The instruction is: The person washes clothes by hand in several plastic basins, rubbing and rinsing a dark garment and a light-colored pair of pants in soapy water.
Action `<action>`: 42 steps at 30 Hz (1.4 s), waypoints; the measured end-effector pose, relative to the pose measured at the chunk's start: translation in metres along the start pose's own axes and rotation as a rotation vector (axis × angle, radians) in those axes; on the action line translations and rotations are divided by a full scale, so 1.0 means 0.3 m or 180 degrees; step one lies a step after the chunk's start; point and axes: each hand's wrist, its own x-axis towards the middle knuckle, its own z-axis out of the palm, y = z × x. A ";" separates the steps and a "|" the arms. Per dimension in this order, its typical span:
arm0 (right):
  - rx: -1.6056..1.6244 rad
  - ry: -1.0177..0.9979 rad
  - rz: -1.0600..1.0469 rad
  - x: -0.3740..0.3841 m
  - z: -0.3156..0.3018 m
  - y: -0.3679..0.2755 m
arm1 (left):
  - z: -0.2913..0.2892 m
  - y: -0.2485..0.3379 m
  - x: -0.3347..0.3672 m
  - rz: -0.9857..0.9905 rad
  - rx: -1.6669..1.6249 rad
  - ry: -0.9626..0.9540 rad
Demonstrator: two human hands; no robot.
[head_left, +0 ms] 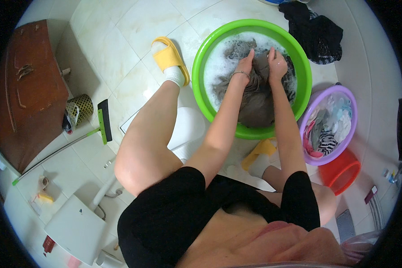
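Evidently mid-wash, a person's left hand and right hand curled snugly around bunched gray-brown cloth inside the sudsy green basin; further rubbing seemed to call for firm, two-handed pressure.

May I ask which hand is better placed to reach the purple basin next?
Probably the right hand: though both grip grey cloth, it is nearer the purple basin than the left hand.
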 end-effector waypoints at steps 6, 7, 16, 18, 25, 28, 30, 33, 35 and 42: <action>-0.0563 -0.0860 -0.0721 -0.100 0.088 0.055 | -0.084 -0.096 0.108 0.1125 0.1438 0.0569; -0.1058 -0.0930 -0.0997 -0.093 0.119 0.144 | -0.053 -0.119 0.145 0.0802 0.1821 0.0816; 0.1845 -0.1837 0.0532 -0.065 -0.195 -0.201 | -0.106 -0.105 0.199 -0.0445 0.0102 0.0225; 0.2154 -0.1608 0.0089 -0.084 -0.256 -0.243 | -0.077 -0.100 0.169 -0.0448 0.0042 0.0028; 0.0537 -0.1199 0.0941 -0.021 -0.100 0.001 | 0.006 -0.100 0.072 -0.0344 0.0086 -0.0567; 0.1642 -0.1128 0.0618 -0.066 -0.175 -0.176 | -0.039 -0.083 0.103 -0.0154 -0.0145 -0.0133; 0.1981 -0.1560 0.0265 -0.123 -0.233 -0.369 | -0.229 -0.089 0.196 -0.0340 -0.1140 -0.0604; 0.0703 -0.0909 0.0085 -0.080 -0.118 -0.174 | -0.067 -0.103 0.132 -0.0075 -0.1134 -0.0682; -0.0259 -0.0744 0.0339 -0.034 -0.026 -0.044 | -0.037 -0.077 0.095 0.0004 -0.0572 -0.0244; -0.0843 -0.0934 -0.1213 -0.141 0.101 0.042 | -0.101 -0.118 0.173 0.1163 0.2434 0.1760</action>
